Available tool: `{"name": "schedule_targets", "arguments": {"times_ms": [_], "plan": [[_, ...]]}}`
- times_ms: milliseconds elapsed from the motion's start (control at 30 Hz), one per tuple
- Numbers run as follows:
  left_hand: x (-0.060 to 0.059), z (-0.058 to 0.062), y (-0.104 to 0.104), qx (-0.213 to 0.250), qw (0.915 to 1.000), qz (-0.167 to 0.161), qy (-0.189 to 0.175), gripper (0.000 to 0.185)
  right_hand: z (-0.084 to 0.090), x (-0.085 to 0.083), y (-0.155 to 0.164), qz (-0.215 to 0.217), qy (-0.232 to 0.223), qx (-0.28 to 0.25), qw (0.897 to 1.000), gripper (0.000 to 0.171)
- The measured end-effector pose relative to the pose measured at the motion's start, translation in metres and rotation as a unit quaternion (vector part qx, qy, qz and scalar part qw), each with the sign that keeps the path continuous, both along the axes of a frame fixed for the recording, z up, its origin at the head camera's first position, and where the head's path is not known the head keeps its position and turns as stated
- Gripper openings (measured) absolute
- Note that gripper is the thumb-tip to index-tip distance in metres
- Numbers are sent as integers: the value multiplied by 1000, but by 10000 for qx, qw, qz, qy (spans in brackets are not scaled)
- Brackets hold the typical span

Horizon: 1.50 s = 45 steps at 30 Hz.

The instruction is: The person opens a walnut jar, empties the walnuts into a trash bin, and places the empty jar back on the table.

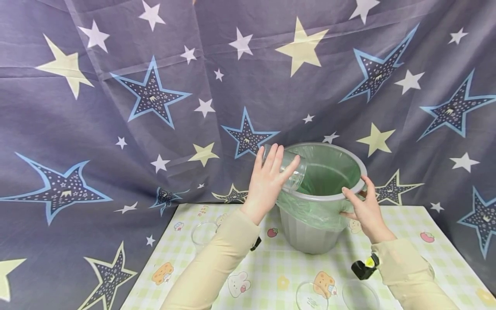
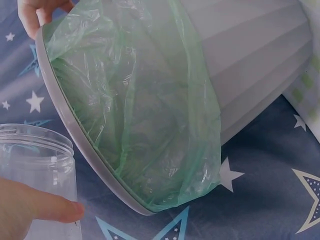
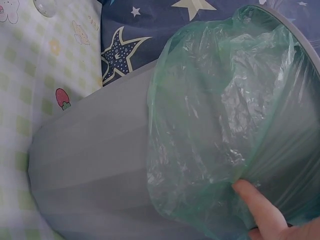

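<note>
A grey ribbed trash bin (image 1: 310, 237) stands on the table, with a thin green plastic liner (image 1: 310, 215) folded out over its rim. My left hand (image 1: 267, 183) holds a clear plastic jar (image 1: 297, 172) tipped sideways, its open mouth over the left side of the bin's opening. The left wrist view shows the thumb (image 2: 47, 207) against the wall of the jar (image 2: 37, 150), and nothing shows inside it. On the right, my right hand (image 1: 366, 211) grips the bin's rim. One of its fingers (image 3: 257, 205) presses the liner in the right wrist view.
Two clear round lids (image 1: 311, 296) lie near the table's front edge. Another clear round piece (image 1: 204, 234) is at the left, partly behind the left sleeve. A green checked cloth (image 1: 271, 267) covers the table. Behind hangs a dark star-patterned curtain (image 1: 232, 86).
</note>
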State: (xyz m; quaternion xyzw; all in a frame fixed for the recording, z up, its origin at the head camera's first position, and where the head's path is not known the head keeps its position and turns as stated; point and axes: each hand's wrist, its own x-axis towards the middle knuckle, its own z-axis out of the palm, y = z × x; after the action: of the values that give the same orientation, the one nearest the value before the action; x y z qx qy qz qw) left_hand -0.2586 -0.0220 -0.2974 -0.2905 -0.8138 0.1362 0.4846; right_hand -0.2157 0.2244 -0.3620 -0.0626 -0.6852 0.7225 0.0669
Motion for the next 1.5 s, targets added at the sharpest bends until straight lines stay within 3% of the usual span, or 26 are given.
{"name": "schedule_targets", "arguments": {"times_ms": [233,400,567,833,933,1167,1500], "plan": [[2,-3,-5,166,9993,34,-331,74,0,0,1,21,75,10,10000,81],[6,-13,-14,701,9941,-160,-814,78,0,0,2,27,73,42,10000,81],[10,-25,-24,1511,9785,-557,-1288,90,-1,-1,2,37,82,66,9999,81],[21,-45,-37,2432,9522,-863,-1635,103,-2,-1,2,21,117,114,9999,81],[28,-50,-41,2762,9348,-937,-2028,108,-2,-1,1,9,119,144,9998,80],[47,-66,-52,3661,8753,-960,-3010,110,-2,-1,1,1,103,130,9999,81],[72,-117,-70,4339,7962,-768,-4147,102,-3,-1,0,-31,107,111,9999,80]]}}
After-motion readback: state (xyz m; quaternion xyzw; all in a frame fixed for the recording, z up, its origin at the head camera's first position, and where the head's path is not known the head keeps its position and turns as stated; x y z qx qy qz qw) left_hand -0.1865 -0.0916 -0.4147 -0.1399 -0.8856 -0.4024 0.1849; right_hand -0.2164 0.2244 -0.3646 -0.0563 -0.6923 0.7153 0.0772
